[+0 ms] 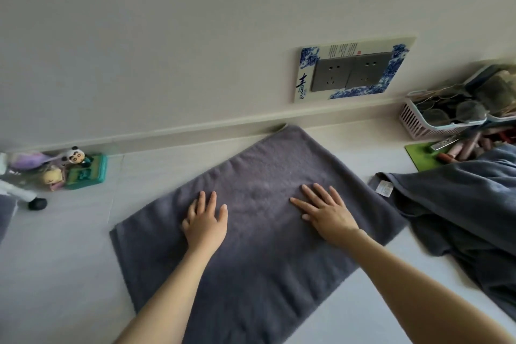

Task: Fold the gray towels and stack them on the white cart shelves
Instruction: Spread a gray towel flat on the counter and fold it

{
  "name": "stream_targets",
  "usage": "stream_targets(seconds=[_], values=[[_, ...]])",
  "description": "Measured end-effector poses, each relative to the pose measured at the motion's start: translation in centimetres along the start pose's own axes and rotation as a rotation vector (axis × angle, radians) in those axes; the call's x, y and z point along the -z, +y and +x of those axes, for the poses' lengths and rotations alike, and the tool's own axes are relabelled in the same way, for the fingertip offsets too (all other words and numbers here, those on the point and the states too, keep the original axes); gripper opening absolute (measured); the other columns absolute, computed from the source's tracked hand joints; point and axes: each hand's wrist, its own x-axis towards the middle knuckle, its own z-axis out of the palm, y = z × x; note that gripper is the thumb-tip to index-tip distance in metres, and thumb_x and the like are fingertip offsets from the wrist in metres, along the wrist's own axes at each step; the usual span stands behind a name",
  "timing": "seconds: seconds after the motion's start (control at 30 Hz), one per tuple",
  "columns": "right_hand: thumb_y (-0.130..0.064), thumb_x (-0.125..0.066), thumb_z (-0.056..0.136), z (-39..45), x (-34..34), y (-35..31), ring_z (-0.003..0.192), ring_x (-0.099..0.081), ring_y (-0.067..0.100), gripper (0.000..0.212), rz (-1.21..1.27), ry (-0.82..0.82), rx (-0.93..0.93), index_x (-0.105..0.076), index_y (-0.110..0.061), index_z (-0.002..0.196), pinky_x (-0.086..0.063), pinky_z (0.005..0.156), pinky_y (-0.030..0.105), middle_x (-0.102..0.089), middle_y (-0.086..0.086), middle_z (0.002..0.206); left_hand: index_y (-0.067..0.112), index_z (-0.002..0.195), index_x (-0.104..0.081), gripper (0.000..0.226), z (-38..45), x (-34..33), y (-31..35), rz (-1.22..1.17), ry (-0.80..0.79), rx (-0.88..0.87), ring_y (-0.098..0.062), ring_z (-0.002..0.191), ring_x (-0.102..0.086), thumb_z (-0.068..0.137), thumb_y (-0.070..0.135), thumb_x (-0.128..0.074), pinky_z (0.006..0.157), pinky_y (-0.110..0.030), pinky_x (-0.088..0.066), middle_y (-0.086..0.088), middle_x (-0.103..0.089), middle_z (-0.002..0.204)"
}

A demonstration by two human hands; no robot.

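Lying flat on the white counter (69, 246), a gray towel (251, 260) is spread out as a rectangle, one far corner almost at the wall. Both hands are released and press on it with straight fingers — the left hand (205, 222) near the middle, the right hand (325, 213) a little farther toward the wall. They grasp nothing. To the right, just beside the spread towel, a heap of more gray towels (460, 212) lies crumpled, with a small white label showing. Behind it stands a pink basket (418, 120) — its contents are blurred, perhaps jars. On the wall is a gray socket panel (351, 72) in a blue-and-white frame. At the left sit small toy figures (75, 167).
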Motion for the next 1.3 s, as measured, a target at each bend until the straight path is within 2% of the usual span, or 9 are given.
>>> stream_targets(seconds=[0.1,0.27,0.47,0.57,0.63,0.7,0.8,1.0,1.3], values=[[-0.029,-0.032,0.098,0.9,2.0,-0.5,0.146,0.006,0.027,0.053,-0.024,-0.023,-0.166,-0.016,-0.042,0.147,0.012,0.114,0.046,0.001,0.002,0.159,0.027,0.144,-0.037,0.056,-1.9,0.0,-3.7,0.032,0.044,-0.246,-0.021,0.142,-0.025,0.091,0.046,-0.033,0.11,-0.045,-0.018,0.0,-0.021,0.157],[-0.044,-0.032,0.087,-2.4,-0.7,-13.0,0.127,-0.049,0.03,0.052,0.217,0.114,-0.074,-0.06,-0.022,0.126,-0.018,0.107,0.042,-0.054,0.01,0.136,0.026,0.142,-0.037,0.064,-6.2,-2.7,-8.2,0.173,0.074,-0.42,-0.032,0.137,-0.029,0.083,0.05,-0.039,0.108,-0.053,-0.012,-0.015,-0.031,0.151],[-0.063,-0.001,0.093,-8.2,-4.4,-20.4,0.14,-0.022,0.021,0.064,0.233,0.044,-0.198,-0.028,-0.036,0.144,-0.001,0.114,0.04,-0.034,0.001,0.15,0.025,0.144,-0.031,0.071,-7.9,-1.9,-14.1,0.196,0.099,-0.392,-0.038,0.135,-0.031,0.085,0.063,-0.033,0.106,-0.056,-0.014,-0.017,-0.034,0.149],[-0.067,0.027,0.077,-8.0,-4.1,-20.1,0.142,0.016,0.021,0.073,0.149,0.068,-0.265,0.014,-0.041,0.143,0.023,0.108,0.041,0.012,-0.004,0.155,0.023,0.143,-0.031,0.072,-7.3,-1.3,-17.1,0.181,0.089,-0.368,-0.039,0.13,-0.04,0.087,0.068,-0.024,0.106,-0.051,-0.017,-0.018,-0.041,0.145],[-0.057,-0.001,0.094,-8.2,-3.4,-22.0,0.145,0.01,0.029,0.058,0.2,0.046,-0.354,0.006,-0.037,0.148,0.015,0.112,0.045,0.007,0.003,0.159,0.024,0.14,-0.035,0.073,-7.4,-1.0,-18.9,0.145,0.041,-0.419,-0.037,0.13,-0.042,0.08,0.066,-0.035,0.107,-0.049,-0.026,-0.018,-0.044,0.143],[-0.037,-0.039,0.097,-8.9,-2.4,-24.3,0.136,-0.024,0.037,0.049,0.321,0.184,-0.368,-0.03,-0.03,0.145,-0.017,0.112,0.047,-0.028,0.013,0.149,0.027,0.133,-0.044,0.066,-7.7,-0.8,-19.9,0.014,-0.005,-0.515,-0.039,0.129,-0.043,0.076,0.06,-0.044,0.103,-0.051,-0.034,-0.019,-0.046,0.141],[-0.032,-0.06,0.087,-10.5,-2.4,-29.2,0.101,-0.053,0.029,0.027,0.624,0.283,-0.189,-0.062,-0.022,0.112,-0.047,0.083,0.038,-0.058,0.004,0.105,0.031,0.115,-0.054,0.047,-8.8,0.3,-21.9,-0.146,-0.077,-0.634,-0.034,0.124,-0.047,0.074,0.054,-0.052,0.103,-0.045,-0.039,-0.016,-0.05,0.132],[-0.074,-0.05,0.057,-12.4,-5.0,-34.8,0.078,-0.051,0.015,0.05,0.489,0.238,-0.111,-0.059,-0.042,0.095,-0.042,0.066,0.026,-0.056,-0.012,0.086,0.028,0.113,-0.065,0.064,-10.8,2.5,-23.5,-0.14,-0.207,-0.695,-0.019,0.135,-0.03,0.065,0.063,-0.042,0.108,-0.018,-0.014,-0.001,-0.034,0.142],[-0.049,-0.068,0.054,-12.6,-5.8,-35.9,0.075,-0.051,0.017,0.023,0.585,0.374,-0.188,-0.067,-0.034,0.071,-0.034,0.067,0.029,-0.058,-0.013,0.075,0.044,0.116,-0.063,0.077,-12.0,3.8,-24.6,0.002,-0.329,-0.741,-0.019,0.13,-0.025,0.052,0.081,-0.041,0.11,-0.022,-0.014,0.005,-0.033,0.14]])
